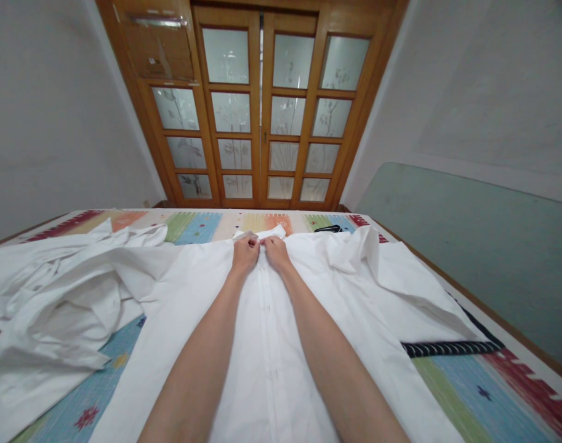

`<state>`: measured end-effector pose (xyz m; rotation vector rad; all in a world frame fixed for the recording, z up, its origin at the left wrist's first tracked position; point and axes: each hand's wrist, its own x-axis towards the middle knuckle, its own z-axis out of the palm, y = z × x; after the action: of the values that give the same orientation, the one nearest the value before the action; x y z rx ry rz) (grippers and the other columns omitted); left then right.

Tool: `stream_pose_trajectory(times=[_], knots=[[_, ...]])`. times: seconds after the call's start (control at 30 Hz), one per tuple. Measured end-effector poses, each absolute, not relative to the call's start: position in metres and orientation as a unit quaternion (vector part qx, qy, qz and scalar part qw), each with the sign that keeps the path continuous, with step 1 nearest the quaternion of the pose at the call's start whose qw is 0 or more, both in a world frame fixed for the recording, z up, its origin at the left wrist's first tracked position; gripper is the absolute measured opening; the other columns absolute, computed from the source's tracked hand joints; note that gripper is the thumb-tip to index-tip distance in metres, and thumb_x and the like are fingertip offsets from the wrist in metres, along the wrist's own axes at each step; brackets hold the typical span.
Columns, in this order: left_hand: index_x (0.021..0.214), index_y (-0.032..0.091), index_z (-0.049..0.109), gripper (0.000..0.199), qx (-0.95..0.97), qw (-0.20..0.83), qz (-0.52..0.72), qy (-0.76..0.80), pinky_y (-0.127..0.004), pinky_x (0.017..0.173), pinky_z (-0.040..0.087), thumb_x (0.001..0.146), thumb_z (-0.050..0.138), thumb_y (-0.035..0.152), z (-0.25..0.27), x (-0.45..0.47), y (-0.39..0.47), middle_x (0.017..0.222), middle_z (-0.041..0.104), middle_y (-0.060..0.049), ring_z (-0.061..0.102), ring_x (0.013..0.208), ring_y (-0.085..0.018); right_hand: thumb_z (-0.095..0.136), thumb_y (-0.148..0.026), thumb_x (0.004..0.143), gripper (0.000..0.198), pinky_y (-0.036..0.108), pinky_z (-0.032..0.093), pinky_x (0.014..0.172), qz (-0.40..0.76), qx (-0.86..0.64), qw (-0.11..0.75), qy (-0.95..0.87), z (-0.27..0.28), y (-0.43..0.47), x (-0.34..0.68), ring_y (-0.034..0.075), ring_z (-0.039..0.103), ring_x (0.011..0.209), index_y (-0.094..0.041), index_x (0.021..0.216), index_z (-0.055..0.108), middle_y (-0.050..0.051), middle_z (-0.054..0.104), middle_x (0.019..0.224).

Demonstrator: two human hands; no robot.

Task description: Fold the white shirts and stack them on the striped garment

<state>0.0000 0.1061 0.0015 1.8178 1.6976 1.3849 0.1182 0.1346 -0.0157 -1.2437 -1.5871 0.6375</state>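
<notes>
A white button-up shirt lies spread front side up, its collar at the far end and its button placket running down the middle toward me. My left hand and my right hand meet at the top of the placket, just below the collar. Both hands are closed, fingertips pinching the shirt's front edges at the neck. Whether a button sits between the fingers is too small to see. The right sleeve lies folded and rumpled off to the side.
A heap of white garments lies on the left. Dark striped cloth shows under the right sleeve, and a small dark item lies beyond the shoulder. A colourful striped cover is underneath. A pale green headboard-like panel stands at right; wooden glazed doors are ahead.
</notes>
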Motion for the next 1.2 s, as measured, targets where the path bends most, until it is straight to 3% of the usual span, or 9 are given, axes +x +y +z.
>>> stream_pose_trajectory(times=[0.8, 1.0, 1.2], knots=[[0.077, 0.022, 0.053, 0.006, 0.644, 0.105, 0.471, 0.594, -0.028, 0.070, 0.044, 0.075, 0.057, 0.018, 0.0016, 0.0068, 0.1000, 0.069, 0.059, 0.001, 0.059, 0.066, -0.017, 0.045, -0.015, 0.085, 0.028, 0.027, 0.040, 0.092, 0.267, -0.509, 0.462, -0.675, -0.0193, 0.1390, 0.1193, 0.016, 0.059, 0.096, -0.018, 0.081, 0.072, 0.005, 0.069, 0.090], [0.078, 0.022, 0.054, 0.006, 0.641, 0.074, 0.449, 0.618, -0.029, 0.072, 0.044, 0.079, 0.058, 0.017, -0.0012, 0.0088, 0.1013, 0.070, 0.061, -0.001, 0.060, 0.070, -0.019, 0.046, -0.015, 0.087, 0.027, 0.027, 0.040, 0.091, 0.256, -0.510, 0.452, -0.685, -0.0223, 0.1415, 0.1182, 0.017, 0.058, 0.096, -0.018, 0.081, 0.072, 0.005, 0.068, 0.091], [0.079, 0.021, 0.057, 0.011, 0.611, 0.107, 0.483, 0.618, -0.029, 0.076, 0.048, 0.075, 0.060, 0.011, -0.0020, 0.0076, 0.1053, 0.073, 0.066, -0.001, 0.064, 0.073, -0.018, 0.046, -0.017, 0.087, 0.026, 0.029, 0.040, 0.090, 0.250, -0.517, 0.453, -0.682, -0.0243, 0.1437, 0.1168, 0.018, 0.057, 0.095, -0.017, 0.080, 0.072, 0.006, 0.067, 0.090]])
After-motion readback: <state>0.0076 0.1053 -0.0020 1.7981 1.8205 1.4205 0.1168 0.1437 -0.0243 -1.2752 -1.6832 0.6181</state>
